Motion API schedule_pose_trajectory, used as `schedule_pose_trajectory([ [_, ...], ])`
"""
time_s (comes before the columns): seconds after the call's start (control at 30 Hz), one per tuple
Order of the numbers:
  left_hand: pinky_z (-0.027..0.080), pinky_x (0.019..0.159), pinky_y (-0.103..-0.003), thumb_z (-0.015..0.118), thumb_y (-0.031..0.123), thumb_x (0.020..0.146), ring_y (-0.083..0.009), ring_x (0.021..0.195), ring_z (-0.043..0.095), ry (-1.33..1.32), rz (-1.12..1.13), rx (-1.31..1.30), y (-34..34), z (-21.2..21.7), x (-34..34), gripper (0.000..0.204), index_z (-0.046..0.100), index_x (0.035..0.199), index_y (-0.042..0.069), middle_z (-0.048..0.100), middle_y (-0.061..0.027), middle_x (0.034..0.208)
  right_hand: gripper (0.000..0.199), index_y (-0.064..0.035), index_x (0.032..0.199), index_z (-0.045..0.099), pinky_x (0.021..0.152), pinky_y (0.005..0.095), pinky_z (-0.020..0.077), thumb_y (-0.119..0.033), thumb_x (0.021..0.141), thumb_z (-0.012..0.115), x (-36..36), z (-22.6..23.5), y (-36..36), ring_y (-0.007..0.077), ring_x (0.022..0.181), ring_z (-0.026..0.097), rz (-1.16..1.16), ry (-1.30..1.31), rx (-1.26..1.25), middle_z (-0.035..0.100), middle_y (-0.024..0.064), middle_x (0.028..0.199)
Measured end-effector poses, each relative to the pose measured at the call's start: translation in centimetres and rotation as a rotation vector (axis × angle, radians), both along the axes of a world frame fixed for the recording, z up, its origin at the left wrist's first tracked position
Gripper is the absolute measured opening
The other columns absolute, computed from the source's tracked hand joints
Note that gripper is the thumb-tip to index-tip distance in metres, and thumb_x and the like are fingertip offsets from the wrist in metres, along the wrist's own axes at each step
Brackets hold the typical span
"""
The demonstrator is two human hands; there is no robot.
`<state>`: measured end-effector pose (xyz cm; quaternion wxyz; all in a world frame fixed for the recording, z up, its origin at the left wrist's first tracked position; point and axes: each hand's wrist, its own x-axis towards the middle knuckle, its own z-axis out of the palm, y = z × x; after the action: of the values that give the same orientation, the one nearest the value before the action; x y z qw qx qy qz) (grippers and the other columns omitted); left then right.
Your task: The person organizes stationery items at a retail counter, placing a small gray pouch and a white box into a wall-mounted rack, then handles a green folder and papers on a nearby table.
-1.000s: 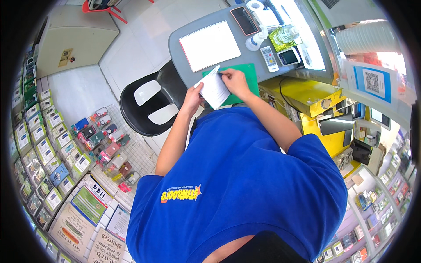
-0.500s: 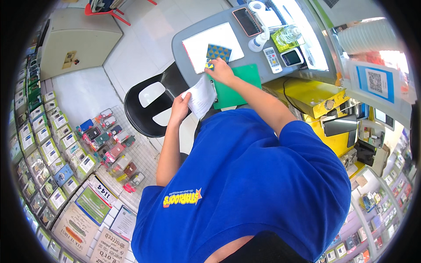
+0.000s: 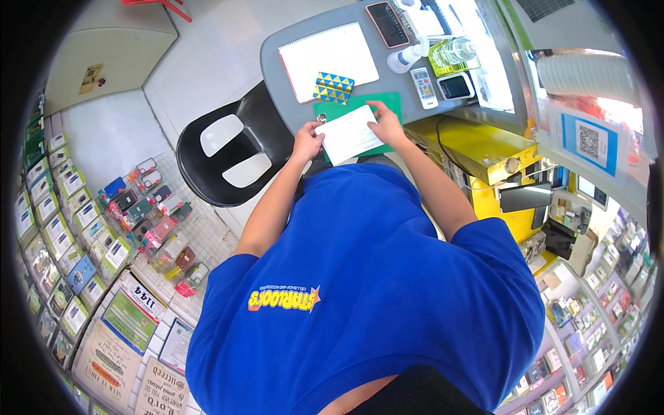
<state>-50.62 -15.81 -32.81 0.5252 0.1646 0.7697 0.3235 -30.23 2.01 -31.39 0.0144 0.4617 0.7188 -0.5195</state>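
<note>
White papers (image 3: 348, 137), with faint print on them, are spread between my two hands above my lap. My left hand (image 3: 308, 142) pinches their left edge. At the right edge, the fingers and thumb of my right hand (image 3: 385, 125) are closed on the same papers. Under and behind them lies a green clipboard (image 3: 389, 102), its metal clip partly covered near my left fingers. Just beyond the clipboard, a blue and yellow triangle-patterned piece (image 3: 333, 88) rests over the lower edge of an open spiral notebook (image 3: 330, 57) with blank white pages.
On the grey table (image 3: 277, 52) are a phone (image 3: 387, 25), a white pump bottle (image 3: 404, 59), a white remote control (image 3: 424, 88) and a green basket (image 3: 449, 57). A black chair (image 3: 194, 166) stands left; a yellow cabinet (image 3: 477, 142) is right.
My right hand has left the patterned piece, which now lies by the notebook, and has come back to grip the papers. The papers have moved right, over the clipboard.
</note>
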Motion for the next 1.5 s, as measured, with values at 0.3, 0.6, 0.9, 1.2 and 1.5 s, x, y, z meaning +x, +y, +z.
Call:
schedule_pose_trajectory([
  [0.3,0.057,0.08,-0.04,0.078,0.007,0.082,-0.0278,0.082,0.073,0.393,-0.176,0.016,-0.2,-1.3,1.9,0.048,0.067,0.128,0.008,0.075,-0.016,0.099,0.042,-0.0099,0.125,0.065,0.089,0.0479,0.0539,-0.01,0.083,0.071,0.7,-2.4,-1.2,0.0376,0.102,0.067,-0.086,-0.022,0.218,0.068,0.0164,0.112],
  [0.6,0.056,0.072,-0.035,0.077,0.006,0.081,-0.0188,0.073,0.066,0.364,-0.132,0.046,-0.6,-1.4,2.1,0.048,0.068,0.128,0.008,0.074,-0.0113,0.098,0.027,-0.0075,0.109,0.073,0.085,0.0452,0.0553,-0.014,0.083,0.074,0.6,-2.9,-2.0,0.037,0.098,0.068,-0.169,0.006,0.291,0.068,0.0144,0.111],
  [0.9,0.056,0.074,-0.034,0.078,0.006,0.082,-0.0179,0.075,0.067,0.352,-0.12,0.061,-0.8,-1.7,2.2,0.047,0.068,0.128,0.008,0.075,-0.0107,0.104,0.03,-0.0087,0.11,0.073,0.086,0.0455,0.0548,-0.018,0.082,0.077,0.2,-3.2,-2.5,0.0375,0.1,0.067,-0.195,0.017,0.336,0.066,0.0137,0.111],
  [1.2,0.057,0.076,-0.036,0.08,0.01,0.082,-0.0211,0.08,0.07,0.359,-0.149,0.058,-0.5,-0.8,2.1,0.049,0.066,0.129,0.007,0.075,-0.012,0.105,0.011,-0.0065,0.093,0.074,0.081,0.0428,0.0547,-0.01,0.083,0.076,0.0,-1.6,-2.3,0.0321,0.091,0.068,-0.148,0.15,0.447,0.068,0.0117,0.098],
  [1.5,0.057,0.078,-0.039,0.086,0.023,0.079,-0.0268,0.08,0.072,0.211,-0.142,0.132,0.6,4.3,1.1,0.038,0.074,0.109,0.002,0.074,-0.0172,0.093,0.018,-0.0021,0.092,0.074,0.076,0.0371,0.0559,-0.017,0.086,0.079,-2.3,2.9,0.1,0.0286,0.079,0.072,0.041,0.308,-0.124,0.075,0.0127,0.087],
])
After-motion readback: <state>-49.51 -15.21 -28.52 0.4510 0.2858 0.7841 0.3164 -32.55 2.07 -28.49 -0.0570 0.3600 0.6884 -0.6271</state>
